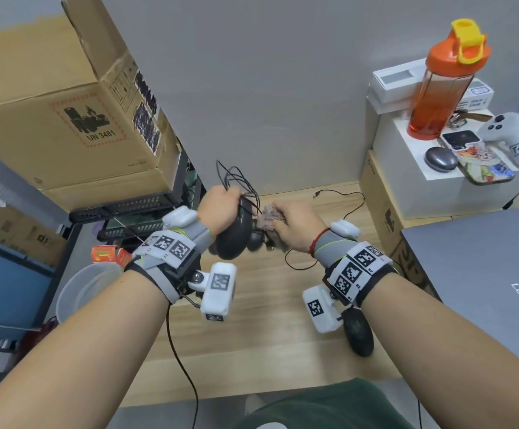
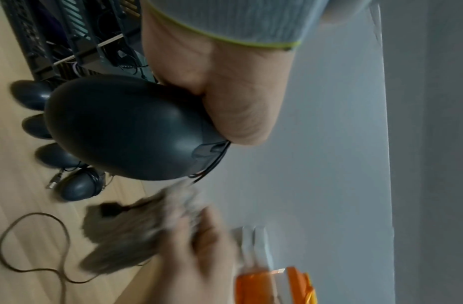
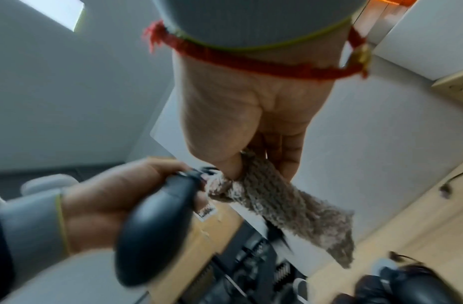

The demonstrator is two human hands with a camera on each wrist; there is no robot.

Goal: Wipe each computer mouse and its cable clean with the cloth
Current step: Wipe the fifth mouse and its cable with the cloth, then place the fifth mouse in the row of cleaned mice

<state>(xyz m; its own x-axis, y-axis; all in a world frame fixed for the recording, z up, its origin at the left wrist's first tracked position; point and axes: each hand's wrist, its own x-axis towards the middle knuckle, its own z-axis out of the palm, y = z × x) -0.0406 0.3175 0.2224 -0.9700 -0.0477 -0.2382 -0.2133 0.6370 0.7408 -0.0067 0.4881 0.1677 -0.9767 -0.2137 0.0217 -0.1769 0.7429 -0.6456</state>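
My left hand (image 1: pixel 221 202) holds a black mouse (image 1: pixel 236 233) above the wooden desk (image 1: pixel 252 320), gripping its front end together with loops of its thin black cable (image 1: pixel 236 178). The left wrist view shows the mouse's rounded back (image 2: pixel 121 127). My right hand (image 1: pixel 295 224) grips a brownish knitted cloth (image 1: pixel 269 216) and holds it against the front of that mouse. In the right wrist view the cloth (image 3: pixel 290 209) hangs from my fingers next to the mouse (image 3: pixel 157 226). Several more black mice (image 2: pixel 33 94) lie on the desk below. Another black mouse (image 1: pixel 358 331) lies under my right wrist.
A large cardboard box (image 1: pixel 66 113) sits on black trays at the left. White boxes at the right carry an orange bottle (image 1: pixel 444 82) and small items. A grey laptop (image 1: pixel 484 280) lies shut at the right. A loose cable (image 1: pixel 338 199) curls on the desk.
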